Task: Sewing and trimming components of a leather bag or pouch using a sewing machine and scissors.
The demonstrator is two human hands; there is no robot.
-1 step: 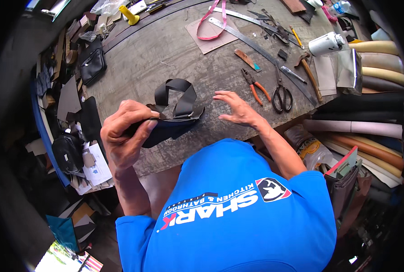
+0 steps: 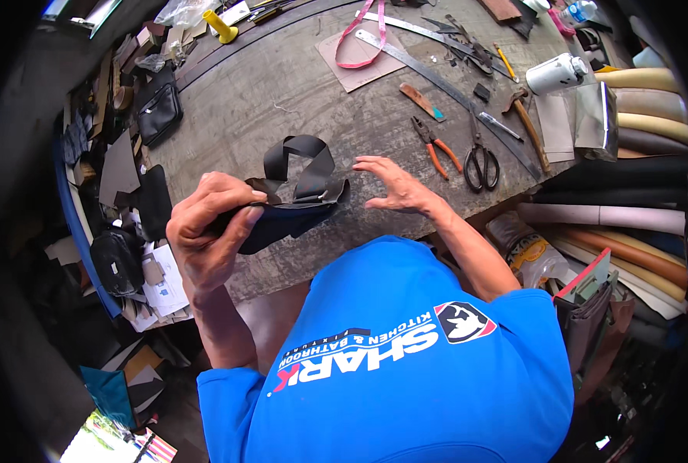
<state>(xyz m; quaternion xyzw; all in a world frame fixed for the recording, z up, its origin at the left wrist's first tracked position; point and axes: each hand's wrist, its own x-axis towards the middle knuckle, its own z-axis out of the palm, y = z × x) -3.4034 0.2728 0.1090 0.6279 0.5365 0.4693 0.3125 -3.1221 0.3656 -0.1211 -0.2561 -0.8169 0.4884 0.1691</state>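
My left hand [image 2: 211,224] pinches the left end of a dark navy and black fabric piece [image 2: 286,222], thumb in front and fingers behind. It looks like a pouch or bag part, held above the near edge of the workbench [image 2: 243,100]. A black webbing strap [image 2: 318,158] loops up from its far edge. To its right, my right hand [image 2: 398,187] hovers with fingers apart, holding nothing, a small gap from the fabric's right end. The fabric's underside and the part inside my left fist are hidden.
Right of my hands lie orange-handled pliers [image 2: 435,147], black scissors [image 2: 480,163], a hammer [image 2: 530,131] and a long metal ruler [image 2: 452,92]. A white bottle [image 2: 554,75] stands farther right, near rolled material [image 2: 637,123]. A black zipped pouch [image 2: 158,112] sits at the left.
My right hand has moved slightly left, closer to the fabric. My left hand has shifted a little to the left with the fabric still in it.
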